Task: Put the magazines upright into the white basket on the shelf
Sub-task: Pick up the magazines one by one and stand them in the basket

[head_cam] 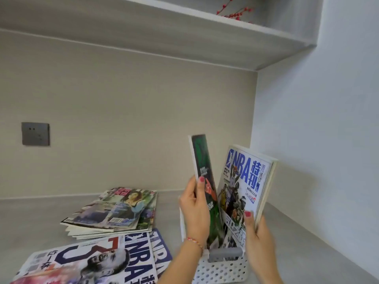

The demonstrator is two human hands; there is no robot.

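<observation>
Standing in the white basket [222,270], two magazines are each pinched by one hand. Left hand [193,210] grips the green-covered magazine [205,181], thumb on its cover, fingers behind; it is upright, seen nearly edge-on. Right hand [257,236] grips the NBA magazine [244,183] near its lower right edge, thumb on the cover; this one leans away to the right of the green one. Both lower ends sit inside the basket, behind its grey handle [225,253]. Left of the left hand: a flat stack of magazines [114,212] on the grey shelf surface [37,222], and nearer, overlapping NBA issues [98,261] lying face-up
</observation>
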